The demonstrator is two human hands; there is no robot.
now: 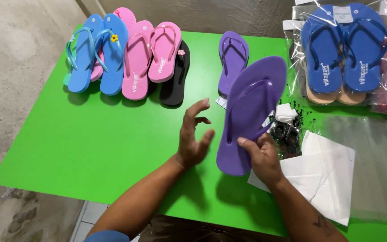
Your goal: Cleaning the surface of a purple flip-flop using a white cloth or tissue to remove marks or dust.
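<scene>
Looking down from the head cam: the right hand has a purple rubber flip-flop pinched near its heel end, fingers curled round the edge and the strap, so it's closed on it. That flip-flop is lifted and tilted above the middle of the green table, toe pointing toward the far edge. The left hand sits just beside it, wide open, fingers spread, holding nothing and not quite touching the sole

Its purple mate lies flat near the far edge. Toward the far left corner there's a row of loose pairs: light blue flip-flops, pink flip-flops and a black one half tucked under. Over by the right edge, dark blue flip-flops in clear plastic bags. Close to the right hand there's a pile of small black tags or fasteners and some white paper sheets

What could go wrong imo: it's a one-handed grip at the end of a floppy sole, so it could droop or slip out and land on those small black bits, scattering them. Swinging the toe end could also knock the mate lying behind it
</scene>
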